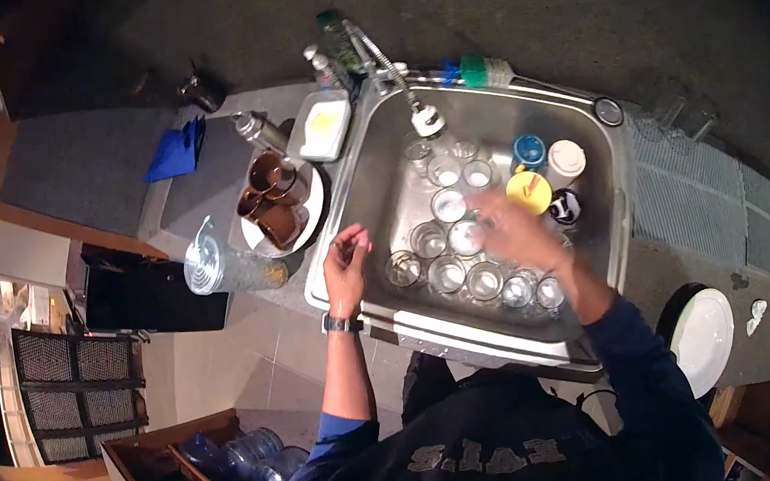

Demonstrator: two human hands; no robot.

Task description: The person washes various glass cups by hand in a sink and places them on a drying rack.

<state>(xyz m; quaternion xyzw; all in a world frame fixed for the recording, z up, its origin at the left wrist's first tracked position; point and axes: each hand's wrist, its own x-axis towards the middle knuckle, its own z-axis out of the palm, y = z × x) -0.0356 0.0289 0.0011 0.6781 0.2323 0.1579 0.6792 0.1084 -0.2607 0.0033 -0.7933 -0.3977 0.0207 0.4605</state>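
Note:
My right hand (520, 232), blurred, is over the metal sink (403, 109), beside or above a drinking glass (464, 237); whether it touches one is unclear. My left hand (349, 268), with a watch on the wrist, is raised near the sink's left rim, fingers curled and no object visible in it. Several clear glasses stand in the basin, among them a foamy-looking glass (449, 205). A blue cup (528, 152), a pale pink lidded cup (566, 159), a yellow round lid (528, 193) and a black-and-white item (564, 206) are grouped at the right. The faucet head (427, 120) hangs over the basin.
Left of the sink, brown mugs (270, 172) sit on a white plate (315, 228), near a clear plastic pitcher (230, 271) and a white tray (323, 127). To the right are a ribbed grey mat (687, 187) with glasses and a white plate (704, 343). Bottles stand behind the tray.

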